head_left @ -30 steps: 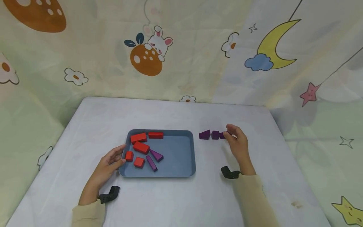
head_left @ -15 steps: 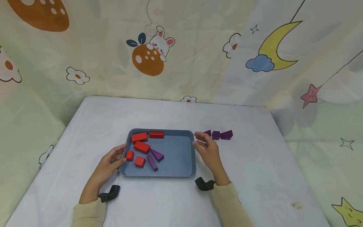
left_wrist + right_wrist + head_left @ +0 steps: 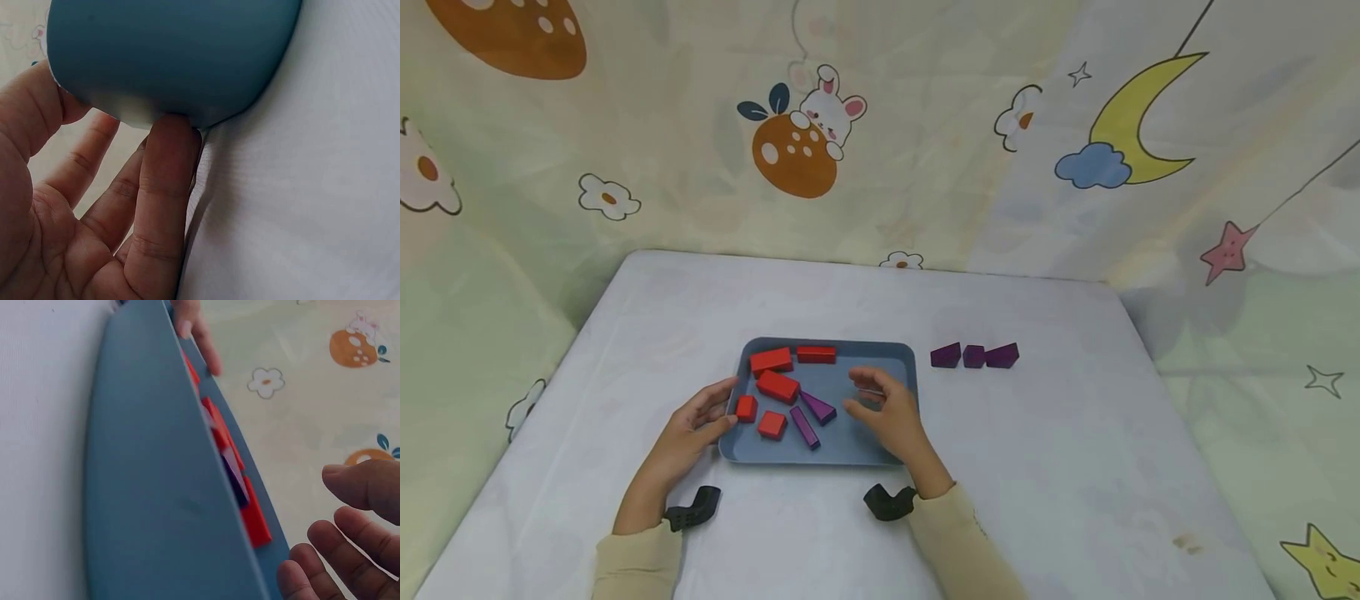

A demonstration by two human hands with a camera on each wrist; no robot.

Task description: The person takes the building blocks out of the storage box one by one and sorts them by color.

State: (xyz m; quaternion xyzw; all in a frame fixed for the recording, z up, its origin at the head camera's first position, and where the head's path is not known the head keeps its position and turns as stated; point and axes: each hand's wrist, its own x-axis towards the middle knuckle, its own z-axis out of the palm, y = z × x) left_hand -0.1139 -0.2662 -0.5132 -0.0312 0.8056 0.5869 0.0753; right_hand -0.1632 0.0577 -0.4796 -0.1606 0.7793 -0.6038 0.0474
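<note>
My left hand [image 3: 687, 429] holds the left rim of a shallow blue-grey tray [image 3: 850, 448]. In the left wrist view, fingers [image 3: 165, 181] touch the outside of the tray's wall [image 3: 175, 56]. Over the tray's right half hovers my right hand [image 3: 895, 421], fingers loosely bent, nothing between them. Several red blocks [image 3: 778, 387] lie in the tray's left part. Beside them are a purple wedge block [image 3: 819, 407] and a thin purple bar [image 3: 805, 427]. The right wrist view looks along the tray side, so the blocks there are partly hidden.
Right of the tray, three dark purple blocks stand in a row on the white table: a left one [image 3: 946, 355], a middle one [image 3: 973, 357] and a right one [image 3: 1003, 356]. A patterned cloth [image 3: 925, 167] hangs behind the table.
My right hand has moved left from the purple row, past the tray's right rim, to above the tray. My left hand stays at the left rim; the blocks in the tray have not moved.
</note>
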